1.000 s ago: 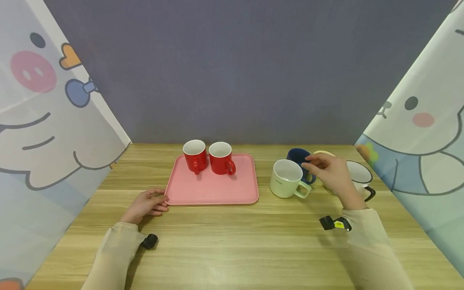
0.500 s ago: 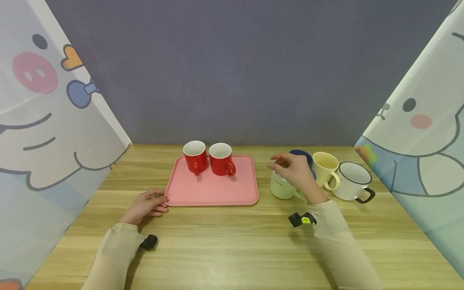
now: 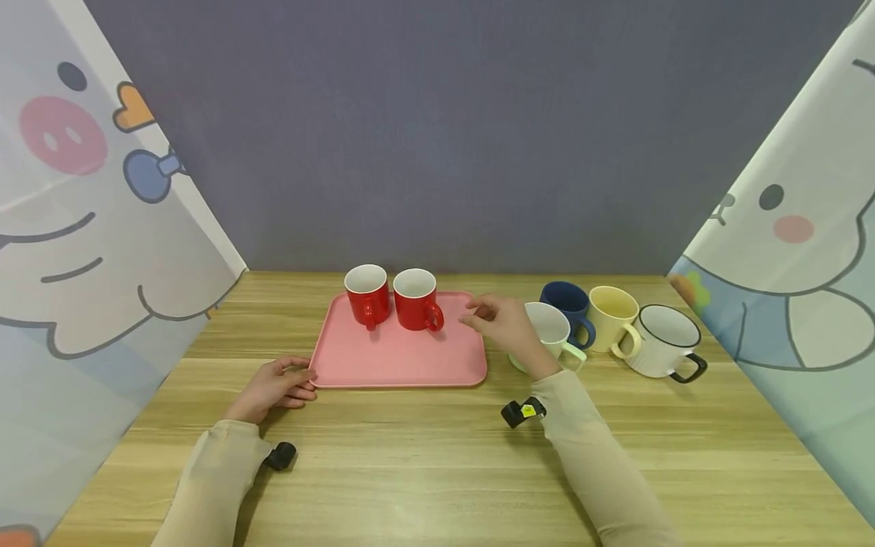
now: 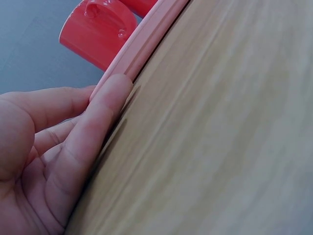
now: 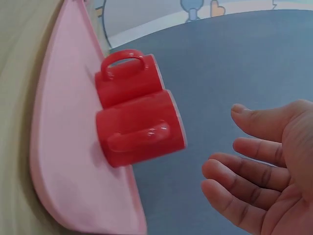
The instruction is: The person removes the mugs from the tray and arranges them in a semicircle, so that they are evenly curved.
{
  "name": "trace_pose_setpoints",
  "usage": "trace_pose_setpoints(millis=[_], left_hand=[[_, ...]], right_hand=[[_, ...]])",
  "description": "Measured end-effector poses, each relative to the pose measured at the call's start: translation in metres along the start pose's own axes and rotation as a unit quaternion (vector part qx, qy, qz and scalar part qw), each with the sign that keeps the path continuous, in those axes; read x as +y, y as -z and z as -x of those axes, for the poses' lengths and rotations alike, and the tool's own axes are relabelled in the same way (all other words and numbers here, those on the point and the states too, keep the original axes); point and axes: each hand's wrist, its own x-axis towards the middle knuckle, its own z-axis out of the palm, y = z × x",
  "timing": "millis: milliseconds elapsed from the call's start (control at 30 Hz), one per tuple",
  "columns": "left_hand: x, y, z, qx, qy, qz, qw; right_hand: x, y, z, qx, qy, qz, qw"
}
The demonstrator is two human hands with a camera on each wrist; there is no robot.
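Note:
Two red mugs (image 3: pixel 414 300) with white insides stand side by side towards the back of a pink tray (image 3: pixel 396 365). The left hand (image 3: pixel 279 389) is at the tray's front left corner. Its thumb and a finger pinch the rim there, seen closer in the left wrist view. Above the tray's right edge hovers the right hand (image 3: pixel 506 327), holding nothing. In the right wrist view its fingers (image 5: pixel 234 196) are relaxed and apart from the mugs. Behind the right hand, a pale green mug (image 3: pixel 550 330) is partly hidden.
Right of the tray, a dark blue mug (image 3: pixel 567 304), a yellow mug (image 3: pixel 608 323) and a white mug (image 3: pixel 663 346) with black rim and handle stand close together on the wooden table (image 3: pixel 410 471). A grey wall (image 3: pixel 437 152) rises behind; printed panels flank both sides.
The right hand has moved left from over the mugs at the right to the tray's right edge, uncovering the yellow and white mugs. The left hand, tray and mugs stay put.

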Motion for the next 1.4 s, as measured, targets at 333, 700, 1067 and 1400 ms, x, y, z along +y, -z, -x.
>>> trace_pose_setpoints(millis=[333, 700, 1067, 1400], left_hand=[[-0.001, 0.001, 0.000, 0.000, -0.004, -0.001, 1.0000], [-0.002, 0.003, -0.002, 0.011, 0.004, -0.004, 0.9999], [-0.002, 0.003, -0.002, 0.007, 0.001, -0.011, 0.9999], [-0.001, 0.002, -0.001, 0.000, 0.001, -0.010, 1.0000]], right_hand=[[0.007, -0.026, -0.011, -0.029, -0.034, 0.030, 0.999], [0.018, -0.053, -0.025, -0.016, -0.051, -0.036, 0.998], [0.019, -0.073, -0.036, 0.000, -0.041, -0.073, 0.996], [0.016, -0.080, -0.040, 0.012, -0.038, -0.099, 0.994]])
